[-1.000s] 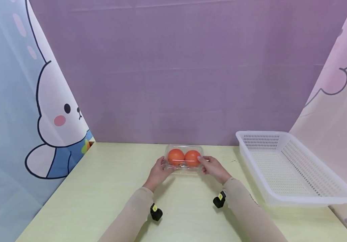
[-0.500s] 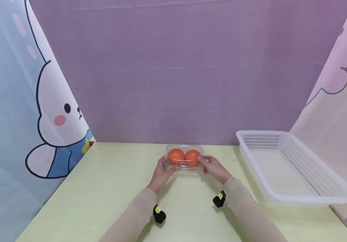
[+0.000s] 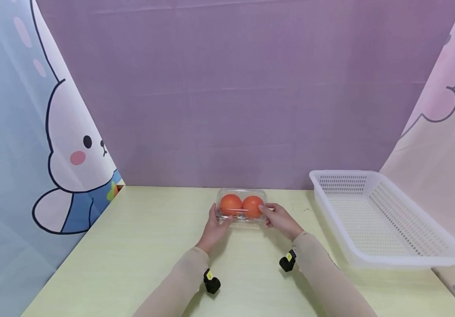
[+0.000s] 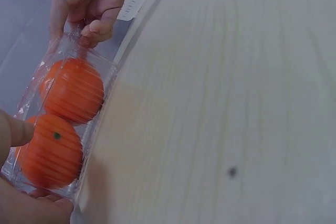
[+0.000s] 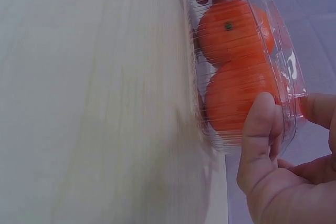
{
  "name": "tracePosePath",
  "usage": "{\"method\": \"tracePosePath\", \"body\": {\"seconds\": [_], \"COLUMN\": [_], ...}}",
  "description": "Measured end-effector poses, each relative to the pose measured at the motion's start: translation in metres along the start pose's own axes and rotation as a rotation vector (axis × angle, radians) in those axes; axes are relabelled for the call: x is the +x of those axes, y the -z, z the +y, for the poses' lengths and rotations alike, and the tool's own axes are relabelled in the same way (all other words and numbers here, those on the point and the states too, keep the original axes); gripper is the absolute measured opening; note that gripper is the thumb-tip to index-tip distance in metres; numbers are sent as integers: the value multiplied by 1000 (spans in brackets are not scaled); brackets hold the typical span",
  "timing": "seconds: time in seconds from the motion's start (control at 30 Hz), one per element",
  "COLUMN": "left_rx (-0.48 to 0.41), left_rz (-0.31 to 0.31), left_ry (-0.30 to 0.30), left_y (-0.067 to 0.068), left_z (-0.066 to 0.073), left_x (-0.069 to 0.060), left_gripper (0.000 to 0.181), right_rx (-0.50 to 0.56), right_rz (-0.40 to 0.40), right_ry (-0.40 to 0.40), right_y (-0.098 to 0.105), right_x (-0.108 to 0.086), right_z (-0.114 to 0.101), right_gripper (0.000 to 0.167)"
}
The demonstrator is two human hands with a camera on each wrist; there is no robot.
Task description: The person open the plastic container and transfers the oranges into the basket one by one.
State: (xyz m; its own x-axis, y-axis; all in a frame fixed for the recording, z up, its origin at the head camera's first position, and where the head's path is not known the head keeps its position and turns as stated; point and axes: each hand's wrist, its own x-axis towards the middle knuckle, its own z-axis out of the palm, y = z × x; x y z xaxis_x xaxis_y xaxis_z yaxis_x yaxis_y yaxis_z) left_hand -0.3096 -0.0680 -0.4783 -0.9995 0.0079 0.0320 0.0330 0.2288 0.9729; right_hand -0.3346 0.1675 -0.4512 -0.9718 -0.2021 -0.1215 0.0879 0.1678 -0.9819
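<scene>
A clear plastic clamshell box (image 3: 241,192) lies near the table's back edge, with two oranges (image 3: 231,205) side by side inside. My left hand (image 3: 212,230) grips its left end, thumb along the near side and fingers around the end. On the right end, my right hand (image 3: 282,221) pinches the box's edge between thumb and fingers. A small green stem spot shows on one orange (image 4: 51,153) in the left wrist view. The right wrist view shows the ribbed plastic wall and the right thumb (image 5: 260,121) against it. Some fingertips are hidden behind the box.
A white perforated plastic basket (image 3: 405,261) stands at the right side of the pale wooden table (image 3: 140,246). Purple cloth (image 3: 231,97) hangs behind the table, with printed cloths at both sides.
My left wrist and forearm have shifted slightly right and toward me, the left hand still at the box. The right hand and the box stay practically where they were.
</scene>
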Motion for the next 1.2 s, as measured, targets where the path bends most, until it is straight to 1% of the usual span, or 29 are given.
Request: {"method": "tracePosePath", "body": {"seconds": [0.1,0.33,0.5,0.7,0.8,1.2], "left_rx": [5,-8,-2,25,30,23], "left_rz": [-7,-9,-12,-12,-9,0], "left_ry": [-15,-22,-25,-14,-18,2], "left_y": [0,0,1,2,1,2], "left_z": [-1,-2,0,4,4,4], "left_x": [1,2,-1,-4,-4,-3], "left_gripper": [84,82,79,77,76,73], "right_rx": [-14,-15,-19,-26,-36,-60], "right_rz": [6,17,9,3,1,3], "right_ry": [7,-2,0,8,9,9], "right_y": [-1,-2,-2,-2,-1,-2], "right_x": [0,0,-1,-1,-1,-4], "right_z": [0,-2,-1,-1,-2,-5], "right_gripper": [56,55,57,59,59,58]}}
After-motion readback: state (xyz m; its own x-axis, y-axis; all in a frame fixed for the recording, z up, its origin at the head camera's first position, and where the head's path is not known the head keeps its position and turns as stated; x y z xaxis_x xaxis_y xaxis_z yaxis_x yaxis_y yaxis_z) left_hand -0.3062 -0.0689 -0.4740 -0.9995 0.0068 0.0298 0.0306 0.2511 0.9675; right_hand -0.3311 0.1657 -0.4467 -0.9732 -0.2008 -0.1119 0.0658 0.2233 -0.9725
